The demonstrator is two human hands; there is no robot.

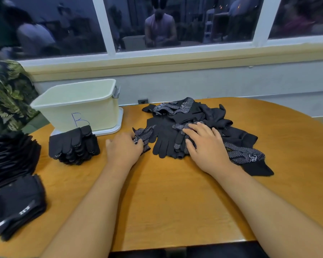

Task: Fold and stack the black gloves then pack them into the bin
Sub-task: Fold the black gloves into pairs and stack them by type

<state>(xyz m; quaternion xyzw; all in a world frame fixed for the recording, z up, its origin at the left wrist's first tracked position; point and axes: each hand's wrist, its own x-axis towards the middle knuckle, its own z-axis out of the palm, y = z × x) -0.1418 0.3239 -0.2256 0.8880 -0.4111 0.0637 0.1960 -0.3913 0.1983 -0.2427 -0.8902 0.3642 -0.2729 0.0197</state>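
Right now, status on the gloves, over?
Left hand grips one dotted glove. Right hand rests on the loose pile. Folded stack sits before the bin. Nothing blocking.

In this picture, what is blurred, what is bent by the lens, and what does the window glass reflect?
Head view: the wide lens bends the window sill and the table edge into curves; the dark window glass mirrors the room; the black stacks at the left margin are smeared; the left hand, the right hand and the glove pile are sharp; light is soft, shadows faint.
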